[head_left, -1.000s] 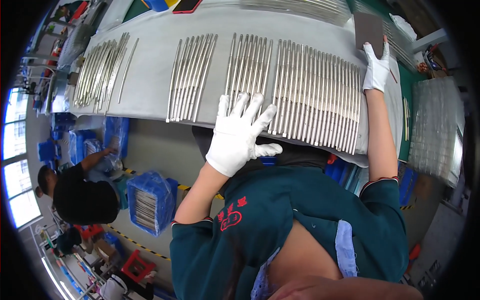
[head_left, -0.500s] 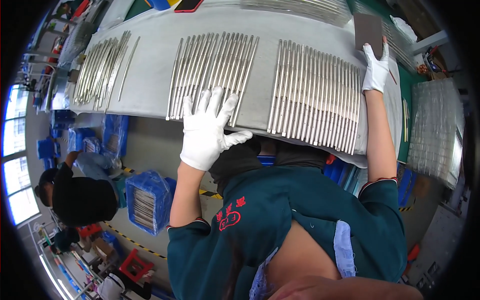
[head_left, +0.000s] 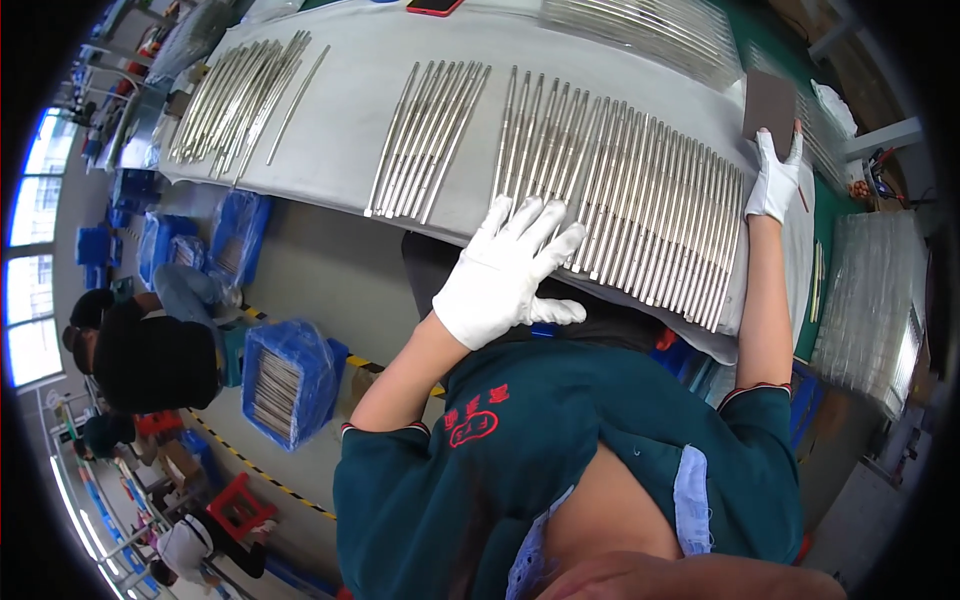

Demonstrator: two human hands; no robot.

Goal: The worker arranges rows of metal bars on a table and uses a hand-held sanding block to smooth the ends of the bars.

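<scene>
Slim metal rods (head_left: 540, 120) lie on the pale cloth (head_left: 345, 120), near ends beneath the left hand (head_left: 510, 278), palm down, fingers spread. They sit just beside the right-hand row (head_left: 660, 205); half a second ago they met the left group (head_left: 430, 140). The right hand (head_left: 775, 185) pinches a brown pad (head_left: 770, 103). Red lettering (head_left: 472, 428) marks the green shirt (head_left: 420, 500).

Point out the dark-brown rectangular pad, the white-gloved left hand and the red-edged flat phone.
Dark-brown rectangular pad (head_left: 769, 102): head view, its flat face.
White-gloved left hand (head_left: 496, 285): head view, back of the hand.
Red-edged flat phone (head_left: 435, 5): head view, its dark screen.
</scene>
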